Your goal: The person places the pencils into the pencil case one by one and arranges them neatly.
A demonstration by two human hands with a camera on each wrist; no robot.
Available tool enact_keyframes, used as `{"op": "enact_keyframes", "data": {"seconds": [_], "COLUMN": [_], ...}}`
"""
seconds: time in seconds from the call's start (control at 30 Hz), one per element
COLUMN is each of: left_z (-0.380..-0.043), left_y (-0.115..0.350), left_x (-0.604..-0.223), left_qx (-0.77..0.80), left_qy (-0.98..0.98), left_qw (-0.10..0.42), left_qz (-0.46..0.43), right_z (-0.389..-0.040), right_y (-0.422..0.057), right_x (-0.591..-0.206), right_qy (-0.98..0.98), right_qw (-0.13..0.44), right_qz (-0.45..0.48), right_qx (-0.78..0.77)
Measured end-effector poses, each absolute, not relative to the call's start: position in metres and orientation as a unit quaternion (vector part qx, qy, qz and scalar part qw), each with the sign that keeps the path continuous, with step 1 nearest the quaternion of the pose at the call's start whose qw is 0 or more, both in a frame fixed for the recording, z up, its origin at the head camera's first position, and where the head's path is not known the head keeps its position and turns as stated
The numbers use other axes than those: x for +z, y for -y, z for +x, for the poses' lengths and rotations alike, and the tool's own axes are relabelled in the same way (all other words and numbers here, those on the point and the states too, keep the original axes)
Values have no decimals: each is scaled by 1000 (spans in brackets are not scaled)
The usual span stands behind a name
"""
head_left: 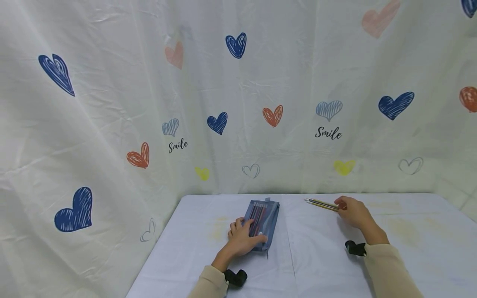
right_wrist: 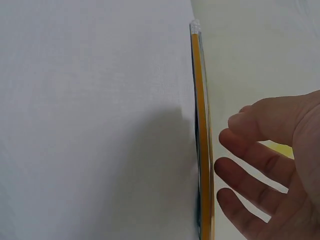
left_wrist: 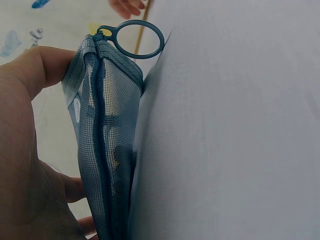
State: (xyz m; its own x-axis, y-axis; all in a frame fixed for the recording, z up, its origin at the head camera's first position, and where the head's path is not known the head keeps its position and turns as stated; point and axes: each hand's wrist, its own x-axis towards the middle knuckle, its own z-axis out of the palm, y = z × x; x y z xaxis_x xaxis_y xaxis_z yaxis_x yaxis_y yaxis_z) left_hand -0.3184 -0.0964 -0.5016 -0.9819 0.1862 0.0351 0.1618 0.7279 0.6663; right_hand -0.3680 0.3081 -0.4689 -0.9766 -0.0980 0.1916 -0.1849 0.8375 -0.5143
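A blue mesh pencil case (head_left: 271,225) with a zipper lies on the white table, coloured pencils showing through its top. My left hand (head_left: 240,239) rests over its near left part. In the left wrist view the thumb (left_wrist: 47,70) touches the case's upper face near the zipper end, beside a ring-shaped pull (left_wrist: 140,39). Farther right, a few pencils (head_left: 321,204) lie together on the table. My right hand (head_left: 354,213) is at their right end. The right wrist view shows its loosely bent fingers (right_wrist: 250,182) beside the pencils (right_wrist: 201,100), apparently not gripping them.
The table (head_left: 309,265) is covered with a white cloth bearing faint yellowish patches. A white curtain (head_left: 290,165) printed with hearts and "Smile" hangs behind the table's far edge. Each wrist carries a small black device, such as the one (head_left: 236,278) on the left.
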Motion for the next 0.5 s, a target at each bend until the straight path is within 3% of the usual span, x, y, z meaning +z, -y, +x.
{"op": "enact_keyframes", "data": {"seconds": [0.5], "left_z": [-317], "left_y": [96], "left_x": [-499], "left_qx": [362], "left_qy": [-927], "left_qw": [20], "left_qz": [96], "right_z": [-368], "right_y": [-307], "right_x": [-472], "right_qy": [962], "right_qw": [51], "right_qz": [78], "right_qx": [256]}}
